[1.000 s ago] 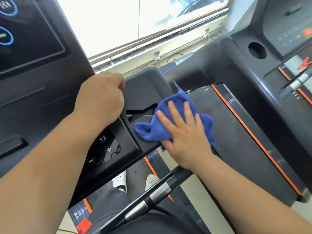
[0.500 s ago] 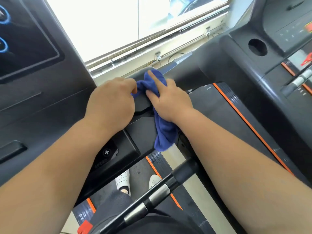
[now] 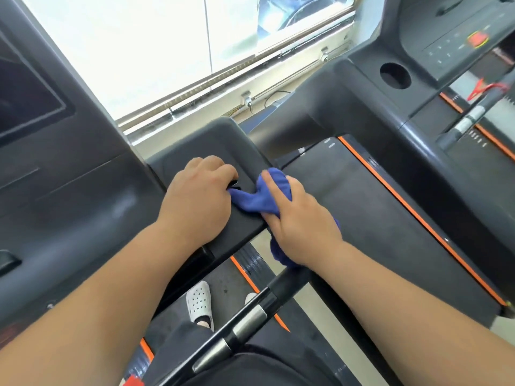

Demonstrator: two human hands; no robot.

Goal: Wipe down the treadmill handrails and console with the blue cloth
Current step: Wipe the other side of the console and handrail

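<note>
The blue cloth [image 3: 255, 200] is bunched on the right edge of the dark treadmill console wing [image 3: 206, 140]. My right hand [image 3: 299, 218] grips the cloth and wraps over the wing's right edge, with a tail of cloth hanging below my wrist. My left hand [image 3: 198, 196] rests curled on the wing's top, its fingertips at the cloth's left end; whether they pinch it is hidden. The console's dark screen [image 3: 25, 104] is at the far left. A black and silver handrail [image 3: 245, 321] runs diagonally below my arms.
A neighbouring treadmill stands at the right, with an orange-edged belt [image 3: 390, 218], a cup holder [image 3: 395, 75] and a red stop button [image 3: 478, 39]. A bright window [image 3: 156, 51] is ahead. My white shoes [image 3: 199, 303] stand on the belt below.
My right hand swept the cloth from flat on the wing up to its far end, then back down to the right edge. My left hand stayed on the wing.
</note>
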